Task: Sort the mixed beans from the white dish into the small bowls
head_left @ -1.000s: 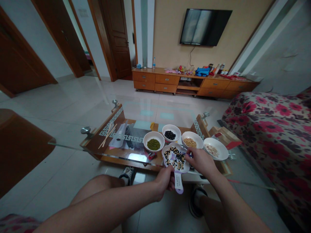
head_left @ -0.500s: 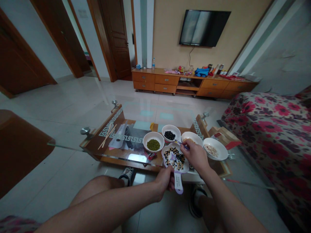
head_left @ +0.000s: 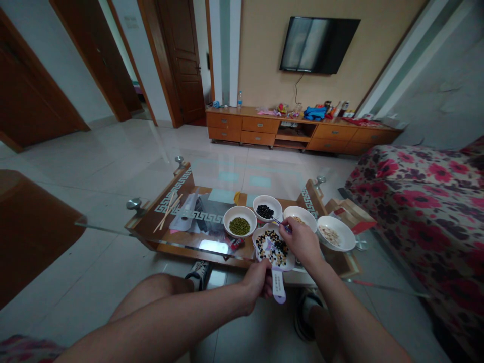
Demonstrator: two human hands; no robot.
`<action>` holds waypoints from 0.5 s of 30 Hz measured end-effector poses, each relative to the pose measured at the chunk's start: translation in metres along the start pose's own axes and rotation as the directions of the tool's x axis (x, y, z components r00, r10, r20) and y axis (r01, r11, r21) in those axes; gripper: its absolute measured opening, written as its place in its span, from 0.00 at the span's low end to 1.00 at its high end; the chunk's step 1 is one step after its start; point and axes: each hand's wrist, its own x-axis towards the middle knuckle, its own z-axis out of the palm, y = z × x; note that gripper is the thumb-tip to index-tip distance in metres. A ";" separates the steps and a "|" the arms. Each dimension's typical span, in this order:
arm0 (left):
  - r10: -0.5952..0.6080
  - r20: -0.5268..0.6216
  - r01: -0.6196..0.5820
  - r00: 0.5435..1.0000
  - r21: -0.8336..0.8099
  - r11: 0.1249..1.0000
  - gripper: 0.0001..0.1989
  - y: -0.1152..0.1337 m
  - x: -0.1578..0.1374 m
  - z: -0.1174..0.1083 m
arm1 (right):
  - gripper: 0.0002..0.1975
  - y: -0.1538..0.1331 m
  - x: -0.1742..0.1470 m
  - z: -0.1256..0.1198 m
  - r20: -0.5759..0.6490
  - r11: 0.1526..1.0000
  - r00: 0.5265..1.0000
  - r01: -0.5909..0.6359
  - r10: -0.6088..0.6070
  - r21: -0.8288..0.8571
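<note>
My left hand (head_left: 260, 280) is closed around the base of the handle of a white and purple handled dish (head_left: 279, 287). Black and pale beans lie mixed in that dish. With my right hand (head_left: 300, 239) I pinch a pair of thin tweezers (head_left: 279, 222); their tips reach the near rim of a white bowl of black beans (head_left: 264, 211). Whether the tips hold a bean is too small to tell. To the left stands a bowl of green beans (head_left: 239, 226). A bowl of pale beans (head_left: 298, 220) is partly hidden behind my right hand.
Farther right, another white bowl (head_left: 346, 237) holds pale flat pieces. All stand on a glass-topped table (head_left: 212, 247). Chopsticks (head_left: 168, 214) lie at the left, a brown paper bag (head_left: 351, 214) at the right. A floral-covered sofa (head_left: 412, 196) flanks the table.
My right hand has shifted very slightly left with the tweezers, toward the black bean bowl. My left hand and the dish stay where they were.
</note>
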 end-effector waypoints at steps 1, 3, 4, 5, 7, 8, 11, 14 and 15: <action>0.002 0.001 -0.002 1.000 0.001 1.000 0.18 0.000 0.000 0.000 | 0.13 0.000 0.000 0.000 0.004 1.000 1.000 0.000 0.000 0.002; 0.006 0.002 -0.006 1.000 0.001 1.000 0.19 -0.001 0.001 0.000 | 0.13 0.001 -0.001 -0.002 0.012 1.000 1.000 -0.006 0.006 0.006; 0.008 0.002 -0.008 1.000 0.000 1.000 0.19 -0.001 0.002 0.000 | 0.13 0.001 -0.002 -0.002 0.015 1.000 1.000 -0.006 0.006 0.009; 0.009 0.002 -0.009 1.000 0.000 1.000 0.19 -0.002 0.002 0.000 | 0.13 0.001 -0.002 -0.003 0.018 1.000 1.000 -0.006 0.006 0.012; 0.012 -0.003 -0.012 1.000 -0.001 1.000 0.18 -0.003 0.003 -0.001 | 0.13 0.002 -0.003 -0.003 0.023 1.000 1.000 -0.007 0.007 0.020; 0.012 -0.004 -0.012 1.000 -0.001 1.000 0.19 -0.003 0.003 -0.001 | 0.13 0.002 -0.004 -0.003 0.025 1.000 1.000 -0.009 0.008 0.025; 0.013 0.003 -0.013 1.000 0.001 1.000 0.20 -0.004 0.003 -0.001 | 0.14 0.003 -0.004 -0.004 0.030 0.999 1.000 -0.012 0.011 0.032; 0.010 0.010 -0.010 1.000 0.000 1.000 0.21 -0.003 0.002 -0.002 | 0.13 0.004 -0.004 -0.005 0.024 1.000 1.000 -0.010 0.009 0.025; 0.010 0.010 -0.010 1.000 -0.001 1.000 0.21 -0.003 0.002 -0.002 | 0.13 0.004 -0.004 -0.005 0.023 1.000 1.000 -0.008 0.007 0.025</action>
